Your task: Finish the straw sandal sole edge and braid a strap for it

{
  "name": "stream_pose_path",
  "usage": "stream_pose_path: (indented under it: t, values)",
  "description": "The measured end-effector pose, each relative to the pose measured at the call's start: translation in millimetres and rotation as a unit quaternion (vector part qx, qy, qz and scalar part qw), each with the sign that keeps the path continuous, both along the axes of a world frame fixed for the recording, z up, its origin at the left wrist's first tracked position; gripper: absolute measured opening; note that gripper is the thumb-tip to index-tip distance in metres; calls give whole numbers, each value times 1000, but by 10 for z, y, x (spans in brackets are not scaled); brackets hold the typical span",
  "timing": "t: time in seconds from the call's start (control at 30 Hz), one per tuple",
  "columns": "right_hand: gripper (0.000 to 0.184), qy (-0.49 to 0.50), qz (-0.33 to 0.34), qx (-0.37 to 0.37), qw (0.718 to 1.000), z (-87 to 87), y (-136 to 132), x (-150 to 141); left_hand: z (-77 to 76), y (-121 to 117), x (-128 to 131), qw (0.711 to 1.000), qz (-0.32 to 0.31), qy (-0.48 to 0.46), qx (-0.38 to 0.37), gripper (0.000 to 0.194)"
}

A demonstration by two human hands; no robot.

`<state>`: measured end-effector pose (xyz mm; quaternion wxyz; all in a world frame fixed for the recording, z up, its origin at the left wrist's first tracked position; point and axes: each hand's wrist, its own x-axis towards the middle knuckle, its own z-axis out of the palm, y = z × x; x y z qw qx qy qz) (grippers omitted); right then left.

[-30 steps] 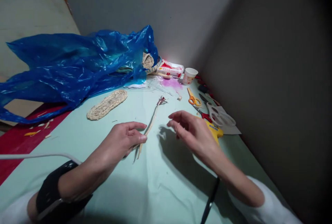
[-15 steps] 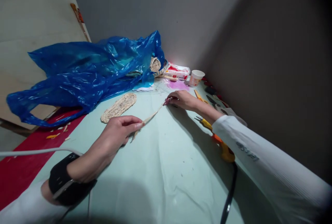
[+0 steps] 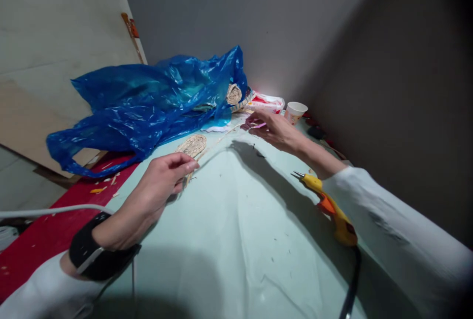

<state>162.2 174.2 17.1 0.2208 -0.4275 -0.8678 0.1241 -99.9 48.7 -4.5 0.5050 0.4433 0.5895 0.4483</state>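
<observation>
A thin, pale strand of straw-like fibre stretches between my two hands over the table. My left hand pinches its near end between thumb and fingers, and a short tail hangs below the grip. Farther off, my right hand has its fingers closed at the strand's far end. An oval woven straw piece lies flat just beyond my left hand, partly hidden by it. Below my right forearm rests a yellow and orange glue gun with a black cord.
A crumpled blue plastic bag spreads over the back left, with a coiled straw piece at its opening. Behind my right hand stand a paper cup and a red-and-white packet. A white cable crosses at left. Scraps lie on red cloth.
My right hand has moved up and away from my left, drawing the strand out longer. The camera view has shifted left, and more of the glue gun shows.
</observation>
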Motion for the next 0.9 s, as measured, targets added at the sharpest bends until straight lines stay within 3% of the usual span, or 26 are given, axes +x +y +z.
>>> stream_pose_path:
  t: [0.13,0.27,0.4,0.57,0.7,0.8,0.9]
  values:
    - [25,107,14,-57,993,148,-499,106,128,-166,-143,1000,14,3,18,25]
    - [45,170,20,-149,974,77,-1025,237,198,-420,-243,997,64,35,40,25]
    - [40,151,7,-160,975,-16,-1343,261,157,-654,-250,988,125,62,66,26]
    - [27,190,27,-171,966,37,-1568,122,138,-900,-147,961,195,166,105,21]
    - [27,202,12,-139,969,134,-1701,-38,163,-1039,36,958,219,143,114,18]
    - [28,212,10,-94,973,141,-1647,-70,149,-1100,153,950,238,145,138,16]
    - [28,143,-48,-44,988,78,-1457,16,158,-1133,130,931,270,193,154,15]
